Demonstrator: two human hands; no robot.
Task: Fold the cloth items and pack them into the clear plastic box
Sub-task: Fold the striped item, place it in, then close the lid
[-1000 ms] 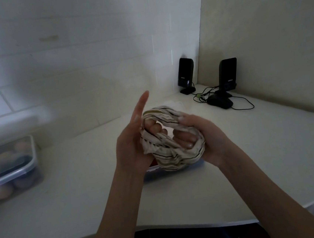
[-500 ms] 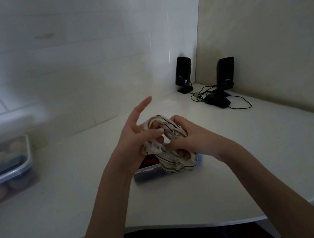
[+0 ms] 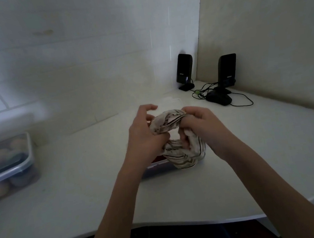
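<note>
A cream cloth with dark stripes (image 3: 178,153) is bunched between both hands above the white table (image 3: 81,187). My left hand (image 3: 144,138) grips its left side with thumb and palm, the fingers curled above it. My right hand (image 3: 200,125) pinches the cloth's upper fold and holds the right side. Under the cloth lies a clear plastic box (image 3: 158,167), mostly hidden; a strip of red shows inside it. The cloth's lower end hangs onto the box's near right corner.
A second clear lidded box (image 3: 7,166) with rolled cloth items stands at the left edge. Two black speakers (image 3: 184,72) (image 3: 226,72), a black mouse (image 3: 219,99) and cables sit in the back right corner. Something white and crumpled (image 3: 169,100) lies behind the hands.
Both hands have lowered the cloth toward the box. My left hand's fingers, stretched out before, are now curled, and the cloth has been twisted and turned between the hands.
</note>
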